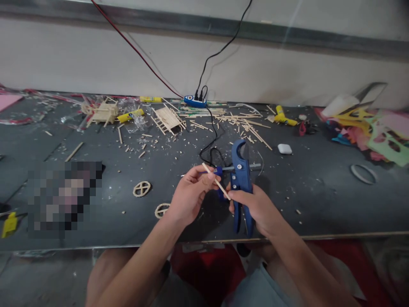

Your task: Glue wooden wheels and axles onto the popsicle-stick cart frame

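My left hand (191, 192) pinches a thin pale wooden stick (219, 184) between thumb and fingers, above the dark table. The stick slants down to the right, and its lower end meets the fingertips of my right hand (257, 207). That hand is also closed around the handles of a blue pipe cutter (240, 177), whose curved jaw points up and away. Behind the cutter lies a blue tool with a metal bar (228, 168), partly hidden. One small wooden spoked wheel (142, 189) lies left of my left hand; another wheel (161, 210) is partly covered by my wrist.
Loose sticks (252, 128) and offcuts litter the back, near a wooden slatted frame (168, 118), a stick-built model (104, 111) and yellow glue tubes (131, 115). A blue power strip (194, 101) trails cables. Rightward are a white case (284, 149), a ring (363, 174) and coloured sheets (383, 136).
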Tool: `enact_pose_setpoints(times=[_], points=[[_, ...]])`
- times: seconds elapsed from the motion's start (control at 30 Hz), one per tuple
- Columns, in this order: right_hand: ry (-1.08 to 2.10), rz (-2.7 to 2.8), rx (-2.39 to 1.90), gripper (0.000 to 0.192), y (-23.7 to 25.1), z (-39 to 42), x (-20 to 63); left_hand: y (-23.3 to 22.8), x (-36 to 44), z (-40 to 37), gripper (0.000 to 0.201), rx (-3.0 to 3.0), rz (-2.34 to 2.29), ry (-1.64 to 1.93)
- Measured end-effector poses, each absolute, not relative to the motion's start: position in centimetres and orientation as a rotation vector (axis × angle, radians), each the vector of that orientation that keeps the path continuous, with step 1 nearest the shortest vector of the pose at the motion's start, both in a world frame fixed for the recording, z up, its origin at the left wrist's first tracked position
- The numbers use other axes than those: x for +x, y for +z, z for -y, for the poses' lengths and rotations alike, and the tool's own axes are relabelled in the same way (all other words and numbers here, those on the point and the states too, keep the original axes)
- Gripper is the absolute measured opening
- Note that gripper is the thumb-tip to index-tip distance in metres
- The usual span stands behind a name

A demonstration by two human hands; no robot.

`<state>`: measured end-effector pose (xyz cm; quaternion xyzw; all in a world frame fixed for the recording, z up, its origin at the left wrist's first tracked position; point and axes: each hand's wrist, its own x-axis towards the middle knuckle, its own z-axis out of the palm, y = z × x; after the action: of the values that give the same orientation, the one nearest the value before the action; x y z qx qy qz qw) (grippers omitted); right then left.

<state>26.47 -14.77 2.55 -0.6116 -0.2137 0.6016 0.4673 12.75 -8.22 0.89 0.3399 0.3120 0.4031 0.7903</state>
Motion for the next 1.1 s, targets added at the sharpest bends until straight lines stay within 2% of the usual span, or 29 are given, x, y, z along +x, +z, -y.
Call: enact_pose_setpoints(times=[0.23,0.47,0.57,0.63,0.9,1.1], points=[[1.409,0.518,-1.438,0.022,2.9,14.8,27.3,1.2,12.2,8.3,0.013,0.898,-0.74,0.842],[1.114,0.717,-1.686,0.029,2.6,14.8,28.3,2.1,11.3,9.1,0.011,1.863,-0.937,0.514],[1.1,0.852,-1.763,0.028,2.8,14.9,28.2,1.9,11.4,9.5,0.027,2.056,-0.845,0.436],[1.105,0.942,-1.773,0.031,2.8,15.0,28.3,1.6,11.4,9.4,0.033,2.074,-0.838,0.476],[0.895,1.328,-1.827,0.029,2.3,15.1,29.0,1.4,10.8,8.5,0.027,1.736,-0.826,0.753],[0.806,1.546,-1.8,0.048,1.1,15.4,28.4,0.6,11.0,8.9,0.03,1.665,-0.848,0.756]])
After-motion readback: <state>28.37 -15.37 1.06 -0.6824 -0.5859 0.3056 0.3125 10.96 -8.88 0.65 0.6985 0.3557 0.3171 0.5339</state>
